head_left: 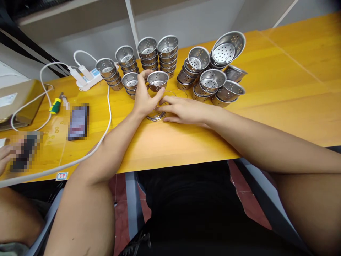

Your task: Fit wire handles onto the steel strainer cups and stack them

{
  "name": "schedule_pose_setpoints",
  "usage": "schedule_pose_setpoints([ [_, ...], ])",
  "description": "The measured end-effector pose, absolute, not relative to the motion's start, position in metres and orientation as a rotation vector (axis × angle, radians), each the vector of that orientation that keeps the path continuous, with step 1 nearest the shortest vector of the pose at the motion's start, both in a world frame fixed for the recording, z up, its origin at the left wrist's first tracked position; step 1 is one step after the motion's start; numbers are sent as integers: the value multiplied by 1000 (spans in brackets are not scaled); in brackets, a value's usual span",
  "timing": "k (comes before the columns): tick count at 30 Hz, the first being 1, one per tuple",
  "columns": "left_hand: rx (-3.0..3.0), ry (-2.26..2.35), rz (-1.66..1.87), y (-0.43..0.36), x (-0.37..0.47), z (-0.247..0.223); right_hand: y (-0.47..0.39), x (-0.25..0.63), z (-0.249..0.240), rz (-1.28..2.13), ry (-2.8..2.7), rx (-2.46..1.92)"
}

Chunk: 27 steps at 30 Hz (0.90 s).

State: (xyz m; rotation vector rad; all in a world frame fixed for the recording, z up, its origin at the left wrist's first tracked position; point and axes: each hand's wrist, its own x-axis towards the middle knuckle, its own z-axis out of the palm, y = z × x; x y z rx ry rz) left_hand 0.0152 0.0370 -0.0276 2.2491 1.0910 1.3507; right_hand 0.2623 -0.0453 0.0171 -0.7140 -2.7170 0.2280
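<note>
A small perforated metal cup point(157, 82) is gripped between the thumb and fingers of my left hand point(145, 96), raised above the table. Just right of it, my right hand point(178, 109) reaches low over a pile of thin wire rings point(156, 116), fingers bent; whether it pinches a ring is hard to tell. More thin wire loops point(182, 94) lie behind my right hand. A short stack of cups point(130, 81) stands left of my left hand. Taller stacks point(167, 48) stand behind, and leaning stacks point(212, 81) are at the right.
The yellow table point(149, 145) carries a power strip point(90, 78) with white cables, a green and yellow screwdriver point(55, 106) and a phone point(78, 122). A cardboard box point(18, 103) is at the left. Another person's hand point(5, 156) touches a phone point(26, 152) there.
</note>
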Motion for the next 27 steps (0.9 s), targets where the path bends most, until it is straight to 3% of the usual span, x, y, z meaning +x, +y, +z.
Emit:
schedule_pose_setpoints([
  [15, 2285, 1204, 1325, 58, 3, -45, -44, 247, 11, 168, -2669, -651],
  [27, 2305, 1207, 1344, 48, 5, -29, -41, 258, 23, 303, -2533, -616],
])
